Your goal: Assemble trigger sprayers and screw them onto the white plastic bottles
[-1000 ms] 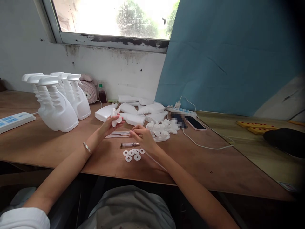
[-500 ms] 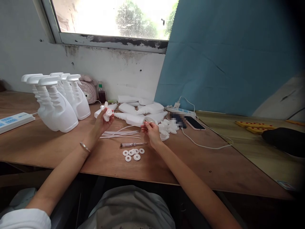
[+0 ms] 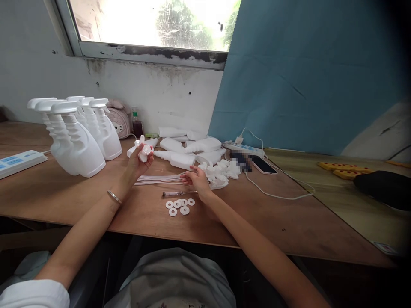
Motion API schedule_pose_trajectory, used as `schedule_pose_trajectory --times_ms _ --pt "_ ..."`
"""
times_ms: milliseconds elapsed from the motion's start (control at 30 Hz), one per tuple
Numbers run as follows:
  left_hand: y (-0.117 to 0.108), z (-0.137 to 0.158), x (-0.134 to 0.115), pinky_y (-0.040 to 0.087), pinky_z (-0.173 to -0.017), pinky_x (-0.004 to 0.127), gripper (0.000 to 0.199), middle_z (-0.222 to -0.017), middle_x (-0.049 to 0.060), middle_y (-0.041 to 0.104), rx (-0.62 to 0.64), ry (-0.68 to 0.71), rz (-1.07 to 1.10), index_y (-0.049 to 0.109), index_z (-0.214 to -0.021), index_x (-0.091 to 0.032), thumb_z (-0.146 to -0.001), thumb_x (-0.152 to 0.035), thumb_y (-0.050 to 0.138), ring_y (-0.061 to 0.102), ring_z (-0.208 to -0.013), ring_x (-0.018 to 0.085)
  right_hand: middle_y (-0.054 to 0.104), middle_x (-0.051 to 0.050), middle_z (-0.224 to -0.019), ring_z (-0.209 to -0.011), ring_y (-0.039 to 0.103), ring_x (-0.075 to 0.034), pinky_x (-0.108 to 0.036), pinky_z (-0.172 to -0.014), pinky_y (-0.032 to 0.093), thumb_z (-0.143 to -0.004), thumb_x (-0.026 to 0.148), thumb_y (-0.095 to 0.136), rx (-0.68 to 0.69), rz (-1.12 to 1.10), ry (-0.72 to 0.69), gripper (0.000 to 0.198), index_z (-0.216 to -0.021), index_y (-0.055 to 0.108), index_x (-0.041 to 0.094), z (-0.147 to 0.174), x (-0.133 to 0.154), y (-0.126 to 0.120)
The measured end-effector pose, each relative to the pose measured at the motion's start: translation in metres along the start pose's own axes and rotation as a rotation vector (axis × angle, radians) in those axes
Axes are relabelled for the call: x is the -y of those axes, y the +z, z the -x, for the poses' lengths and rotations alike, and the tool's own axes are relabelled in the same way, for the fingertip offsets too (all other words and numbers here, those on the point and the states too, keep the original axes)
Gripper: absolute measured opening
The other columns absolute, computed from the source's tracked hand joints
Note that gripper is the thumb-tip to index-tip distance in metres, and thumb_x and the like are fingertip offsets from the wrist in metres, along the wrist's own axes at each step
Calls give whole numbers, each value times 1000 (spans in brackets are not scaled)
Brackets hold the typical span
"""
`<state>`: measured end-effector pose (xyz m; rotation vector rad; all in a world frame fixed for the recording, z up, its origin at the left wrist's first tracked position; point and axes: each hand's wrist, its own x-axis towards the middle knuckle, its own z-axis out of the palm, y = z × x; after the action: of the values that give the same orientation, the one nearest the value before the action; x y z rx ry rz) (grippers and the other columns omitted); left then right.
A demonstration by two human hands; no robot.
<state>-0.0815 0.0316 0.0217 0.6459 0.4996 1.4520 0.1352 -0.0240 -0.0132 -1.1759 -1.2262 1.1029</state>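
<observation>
Spray bottles [image 3: 85, 147] stand on the table [image 3: 138, 211] at the frame's left, just right of a power strip [image 3: 21, 163]. At centre, loose bottles [image 3: 181, 160] lie behind tubes [image 3: 157, 180]; washers [image 3: 184, 210] lie lower centre (a screwdriver [image 3: 173, 193] sits between tubes and washers), and a phone [image 3: 263, 165] lies right of centre.

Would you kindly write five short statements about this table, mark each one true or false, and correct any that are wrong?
1. The left hand holds a white plastic part. True.
2. The flat white rings are stacked in one column. False: they lie spread on the table, some overlapping.
3. The right hand is by the right ends of the thin white tubes. True.
4. The bracelet is on the right arm. False: it is on the left one.
5. The phone lies to the right of the thin white tubes. True.
</observation>
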Motion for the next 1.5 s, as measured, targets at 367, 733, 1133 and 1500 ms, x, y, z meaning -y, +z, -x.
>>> schedule_pose_trajectory --times_ms 367,733,1133,1500 --pt "11 7 10 48 -42 16 14 -68 2 64 -47 -118 -73 55 -80 -13 -83 -27 55 57 -45 7 62 -2 -75 -77 54 -17 -29 -70 41 -69 26 66 311 776 -527 9 -74 62 19 28 10 2" --pt "8 8 20 24 -25 14 35 -47 4 53 231 -371 -174 57 -76 -8 -90 -23 29 33 -27 5 62 -9 -80 -77 57 -20 -32 -66 44 -87 19 46 129 1031 -1028 10 -84 56 15 24 3 3" --pt "6 17 38 18 -26 13 28 -35 -5 35 453 -528 -392 59 -79 -13 -82 -35 43 24 -26 5 66 -11 -95 -86 64 -14 -26 -67 55 -86 11 42 34 751 -1797 17 -101 40 19 35 11 0" --pt "10 20 39 19 -28 14 25 -36 -4 37 382 -545 -440 59 -76 -13 -81 -33 45 26 -27 5 63 -3 -102 -86 62 -13 -26 -62 56 -81 10 51 67 777 -1810 26 -98 50 29 37 13 0"
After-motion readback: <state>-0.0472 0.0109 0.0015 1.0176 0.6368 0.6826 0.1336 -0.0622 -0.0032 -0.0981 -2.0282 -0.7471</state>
